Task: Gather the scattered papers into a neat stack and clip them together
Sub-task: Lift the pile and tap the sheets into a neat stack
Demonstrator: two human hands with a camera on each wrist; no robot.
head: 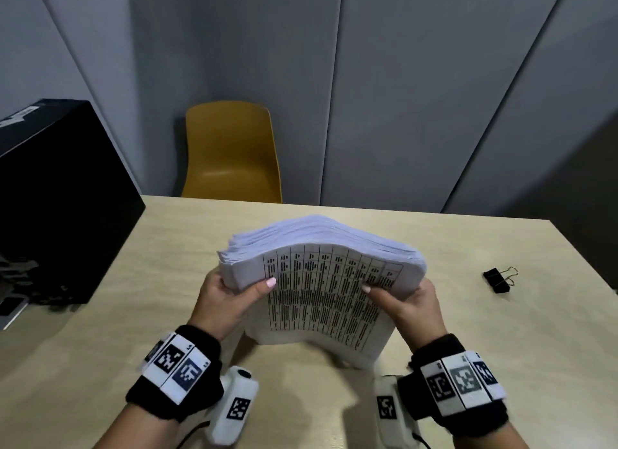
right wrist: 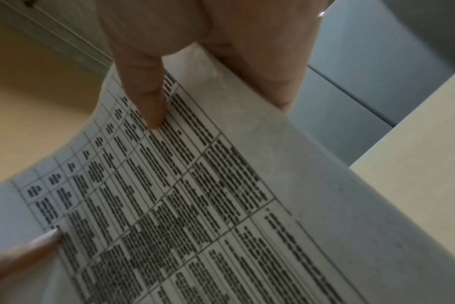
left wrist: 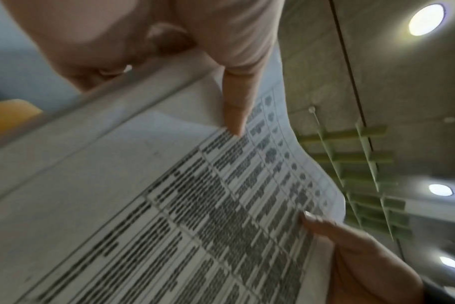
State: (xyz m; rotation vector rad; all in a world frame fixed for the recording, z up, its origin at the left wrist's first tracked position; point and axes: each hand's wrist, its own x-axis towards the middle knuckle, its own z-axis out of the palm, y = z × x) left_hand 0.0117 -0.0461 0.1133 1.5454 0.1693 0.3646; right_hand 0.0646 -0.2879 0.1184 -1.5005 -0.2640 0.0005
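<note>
Both hands' fingers pinching paper stack [head: 321, 275] upright; binder clip [head: 498, 280] right, apart.

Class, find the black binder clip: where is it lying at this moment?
In the head view the binder clip lies on the table, off to the person's right, apart from the paper stack and just beyond the right hand.

the paper stack [head: 321, 275] stands on edge on the table [head: 468, 331], left hand [head: 227, 298] at its left, right hand [head: 411, 301] at its right; binder clip [head: 497, 280] lies well to the right; chair [head: 230, 154] behind the table.
</note>
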